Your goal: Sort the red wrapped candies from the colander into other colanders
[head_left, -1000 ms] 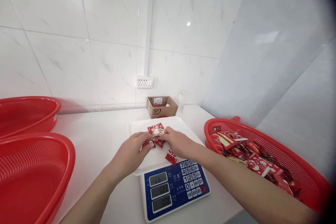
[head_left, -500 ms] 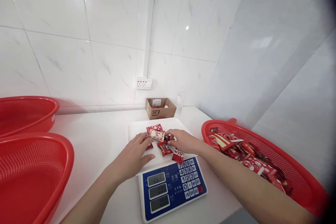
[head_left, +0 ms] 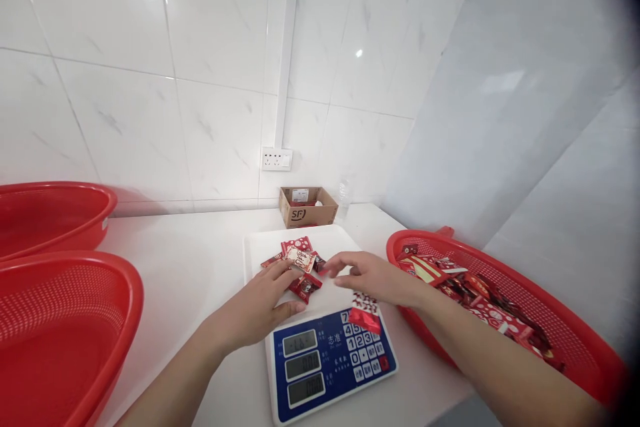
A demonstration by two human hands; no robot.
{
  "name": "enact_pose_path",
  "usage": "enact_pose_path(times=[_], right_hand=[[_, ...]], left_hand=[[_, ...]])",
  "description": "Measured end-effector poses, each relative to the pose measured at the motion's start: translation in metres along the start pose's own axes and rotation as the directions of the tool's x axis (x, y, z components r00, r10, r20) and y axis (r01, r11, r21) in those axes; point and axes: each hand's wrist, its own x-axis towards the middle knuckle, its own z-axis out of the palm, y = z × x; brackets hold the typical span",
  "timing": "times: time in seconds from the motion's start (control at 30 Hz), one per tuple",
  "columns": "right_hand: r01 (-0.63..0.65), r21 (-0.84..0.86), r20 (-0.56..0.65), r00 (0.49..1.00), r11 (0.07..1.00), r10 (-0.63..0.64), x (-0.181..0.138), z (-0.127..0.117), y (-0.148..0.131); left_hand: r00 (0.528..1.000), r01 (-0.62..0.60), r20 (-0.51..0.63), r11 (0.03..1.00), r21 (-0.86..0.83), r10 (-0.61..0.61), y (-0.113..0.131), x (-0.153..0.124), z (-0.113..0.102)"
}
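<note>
On the white pan (head_left: 330,237) of a weighing scale (head_left: 300,373) lies a small pile of red wrapped candies (head_left: 306,287), with a cream-and-red wrapped one (head_left: 300,259) on top. My left hand (head_left: 263,300) rests at the pile's left side, fingers stretched and thumb apart, fingertips touching the wrappers. To the right of the pile is my right hand (head_left: 373,277), its thumb and forefinger apart. A red-and-white candy packet (head_left: 365,312) hangs below it over the keypad, seemingly gripped by the curled fingers, which are partly hidden.
A red basket (head_left: 480,250) filled with wrapped candies stands at the right. Two red baskets (head_left: 65,263) (head_left: 55,190) stand at the left. Behind the scale are a cardboard box (head_left: 311,215) and a clear plastic bottle (head_left: 345,197), near the tiled wall.
My right hand has moved right, away from the pile, and the red-and-white packet has moved with it over the keypad. My left hand has shifted slightly right and down, staying by the pile.
</note>
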Motion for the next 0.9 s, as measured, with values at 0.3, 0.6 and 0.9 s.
enact_pose_path(times=[0.3, 0.6, 0.9], right_hand=[[-0.254, -0.318, -0.614, 0.790, 0.913, 0.005, -0.097, -0.082, 0.110], [-0.113, -0.324, -0.670, 0.728, 0.939, -0.144, -0.081, -0.032, 0.066], [0.697, -0.227, -0.806, 0.257, 0.680, -0.533, -0.053, 0.005, -0.041]], left_hand=[[0.998, 0.051, -0.022, 0.999, 0.016, -0.051, -0.007, 0.004, 0.004], [0.994, 0.110, -0.027, 0.992, 0.067, -0.109, 0.001, 0.009, 0.010], [0.963, 0.267, -0.066, 0.959, 0.096, -0.261, 0.013, -0.002, 0.015]])
